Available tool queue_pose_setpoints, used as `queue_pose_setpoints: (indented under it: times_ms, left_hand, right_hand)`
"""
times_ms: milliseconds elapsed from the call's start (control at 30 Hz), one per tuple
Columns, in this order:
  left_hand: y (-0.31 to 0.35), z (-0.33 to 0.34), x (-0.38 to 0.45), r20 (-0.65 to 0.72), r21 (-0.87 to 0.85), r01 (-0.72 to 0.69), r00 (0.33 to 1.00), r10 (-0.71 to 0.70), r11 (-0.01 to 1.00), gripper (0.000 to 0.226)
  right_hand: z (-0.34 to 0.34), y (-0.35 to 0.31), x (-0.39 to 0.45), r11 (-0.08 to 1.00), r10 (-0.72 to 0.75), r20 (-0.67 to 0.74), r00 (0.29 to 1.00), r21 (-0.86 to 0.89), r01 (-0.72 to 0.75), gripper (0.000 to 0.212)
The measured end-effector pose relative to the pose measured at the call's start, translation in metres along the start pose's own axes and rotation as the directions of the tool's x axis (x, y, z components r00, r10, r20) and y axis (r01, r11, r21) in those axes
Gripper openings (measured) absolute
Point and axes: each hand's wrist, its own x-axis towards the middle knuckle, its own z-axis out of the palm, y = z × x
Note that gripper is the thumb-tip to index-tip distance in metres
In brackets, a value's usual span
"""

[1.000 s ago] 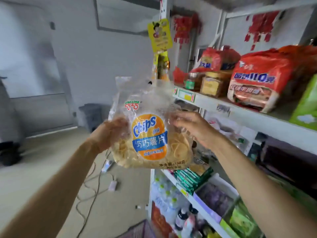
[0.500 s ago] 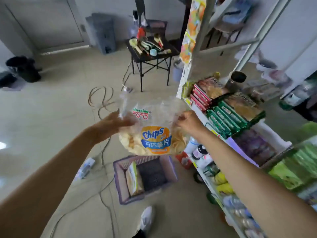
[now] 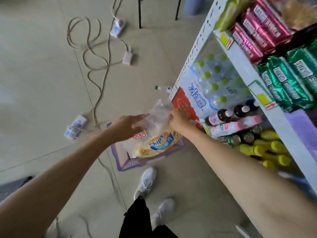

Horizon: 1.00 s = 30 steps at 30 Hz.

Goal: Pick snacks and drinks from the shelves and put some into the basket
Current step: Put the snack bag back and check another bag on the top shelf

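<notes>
left hand point(image 3: 127, 126) loose-fingered, touching chips point(image 3: 154, 138) | right hand point(image 3: 178, 120) pinching bag top | chips hang over basket point(image 3: 123, 162) on floor | risk: one-sided pinch swings bag, snagging rim or missing

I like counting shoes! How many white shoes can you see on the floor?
2. One white shoe stands just below the basket; the other white shoe is nearer the camera, to its right, partly covered by a black trouser leg.

I count one chips bag point(image 3: 154, 143), one basket point(image 3: 123, 162) at six o'clock, and two white shoes point(image 3: 145, 182).
</notes>
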Motion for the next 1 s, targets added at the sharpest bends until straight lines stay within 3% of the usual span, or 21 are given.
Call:
queue_pose_setpoints:
  times_ms: [133, 200, 300, 433, 567, 667, 767, 1000]
  left_hand:
    - [-0.033, 0.053, 0.051, 0.039, 0.019, 0.053, 0.998, -0.054, 0.998, 0.022]
    - [-0.056, 0.083, 0.074, 0.07, -0.108, 0.1, 0.993, -0.093, 0.989, 0.016]
    - [-0.09, 0.129, 0.108, 0.089, -0.299, 0.179, 0.983, -0.159, 0.937, 0.019]
    - [-0.098, 0.182, 0.141, 0.065, -0.555, 0.331, 0.932, -0.357, 0.763, 0.024]
    - [-0.104, 0.233, 0.164, 0.083, -0.59, 0.49, 0.828, -0.555, 0.642, 0.035]
    - [-0.112, 0.258, 0.172, 0.035, -0.518, 0.574, 0.755, -0.654, 0.635, 0.034]
    - [-0.116, 0.272, 0.177, 0.058, -0.487, 0.619, 0.727, -0.684, 0.617, 0.04]
    - [-0.153, 0.294, 0.197, 0.191, -0.459, 0.701, 0.678, -0.71, 0.546, 0.055]
  right_hand:
    - [0.049, 0.026, 0.044, 1.0, 0.002, 0.031, 1.0, -0.021, -0.001, 0.025]
    - [0.064, 0.037, 0.058, 0.999, -0.004, -0.01, 1.0, -0.046, 0.003, 0.038]
    - [0.087, 0.061, 0.076, 0.993, 0.109, 0.021, 0.994, -0.048, -0.108, 0.052]
    - [0.142, 0.085, 0.103, 0.946, 0.237, 0.168, 0.957, 0.183, -0.267, 0.062]
    - [0.19, 0.102, 0.125, 0.893, 0.219, 0.312, 0.924, 0.317, -0.319, 0.041]
    - [0.214, 0.105, 0.136, 0.862, 0.224, 0.391, 0.893, 0.348, -0.368, 0.059]
    - [0.235, 0.104, 0.149, 0.843, 0.257, 0.439, 0.861, 0.333, -0.422, 0.071]
    - [0.251, 0.109, 0.165, 0.837, 0.294, 0.424, 0.856, 0.319, -0.446, 0.073]
